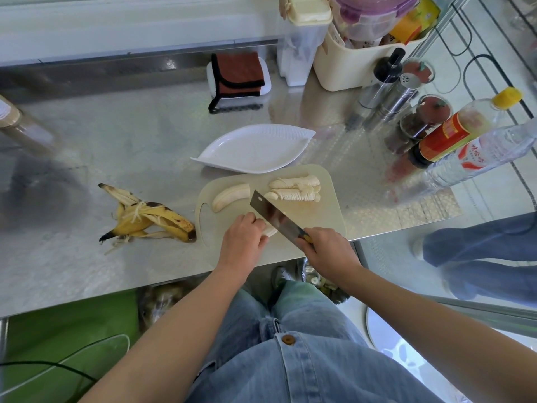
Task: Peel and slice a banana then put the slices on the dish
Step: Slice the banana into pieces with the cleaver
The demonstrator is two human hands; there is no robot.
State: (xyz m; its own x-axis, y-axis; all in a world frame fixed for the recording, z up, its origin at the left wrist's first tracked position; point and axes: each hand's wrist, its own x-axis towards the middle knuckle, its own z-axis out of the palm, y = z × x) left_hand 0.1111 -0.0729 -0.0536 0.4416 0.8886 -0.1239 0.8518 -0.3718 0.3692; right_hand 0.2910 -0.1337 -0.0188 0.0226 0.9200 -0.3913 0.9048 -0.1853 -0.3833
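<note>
On the beige cutting board [319, 216] my left hand [242, 238] holds down a peeled banana piece [270, 231] with curled fingers. My right hand [327, 247] grips the handle of a cleaver [274, 218], whose blade rests on that piece. A second peeled piece [231, 196] lies at the board's left. Two rows of cut slices [296, 189] lie at its far side. The white leaf-shaped dish [255, 148] stands just behind the board and holds nothing. The banana peel [148, 218] lies on the steel counter to the left.
At the back right stand a cream bin [343, 62], shakers [389, 82], spice jars [421, 120], a sauce bottle [462, 126] and a water bottle [488, 152]. A folded brown cloth [238, 75] sits on a white tray. Another person's legs [479, 248] are at the right.
</note>
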